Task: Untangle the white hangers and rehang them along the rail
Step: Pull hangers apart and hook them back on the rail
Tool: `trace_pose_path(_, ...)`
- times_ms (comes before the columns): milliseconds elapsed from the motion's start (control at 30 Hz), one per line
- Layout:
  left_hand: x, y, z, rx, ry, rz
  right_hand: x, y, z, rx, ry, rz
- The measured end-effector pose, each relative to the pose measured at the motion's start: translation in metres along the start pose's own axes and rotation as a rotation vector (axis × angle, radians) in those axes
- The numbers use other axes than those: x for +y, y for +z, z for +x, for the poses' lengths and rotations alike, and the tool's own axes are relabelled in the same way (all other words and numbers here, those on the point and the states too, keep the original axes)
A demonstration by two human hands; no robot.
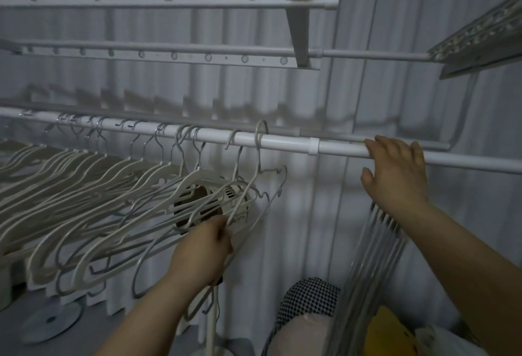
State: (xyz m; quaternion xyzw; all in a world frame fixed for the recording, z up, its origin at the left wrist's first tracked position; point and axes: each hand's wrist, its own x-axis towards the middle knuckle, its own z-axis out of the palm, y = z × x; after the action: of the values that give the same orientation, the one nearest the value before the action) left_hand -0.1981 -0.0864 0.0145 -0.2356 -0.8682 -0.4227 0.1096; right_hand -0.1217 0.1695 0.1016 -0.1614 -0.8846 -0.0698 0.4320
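The left hand (203,242) has its grip clamped on the thin lower bars of the white plastic hangers with metal hooks (113,200). They hang in a crowded, tilted bunch from the left edge to the middle of the frame. The right hand (395,169) lies on the long white metal rail (282,141) at the right, fingers loose over it, pinching nothing.

The bars cross each other. A hard pull could drag many hangers at once, or lift a hook off the rail so a hanger drops. They might also snag on the small round fan (197,203) just behind.

The room is dim. A white ribbed wall (310,96) stands behind, and the grey floor (93,330) is at the lower left.
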Motion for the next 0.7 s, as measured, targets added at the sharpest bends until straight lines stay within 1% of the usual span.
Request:
trace_pose_path(200, 0.019, 0.002, 0.006, 0.033, 0.054, -0.144, 0.009, -0.002, -0.004, 0.018, -0.014, -0.004)
trace_pose_path(333, 0.024, 0.006, 0.005, 0.027, 0.066, -0.158, 0.015, -0.006, -0.004, 0.001, -0.025, 0.006)
trace_pose_path(533, 0.027, 0.011, 0.002, 0.049, 0.066, -0.147, 0.026, -0.001, -0.005, 0.027, -0.066, 0.021)
trace_pose_path(700, 0.041, 0.022, -0.004, -0.005, 0.079, -0.120, 0.032, -0.001, -0.004, 0.040, -0.096, 0.014)
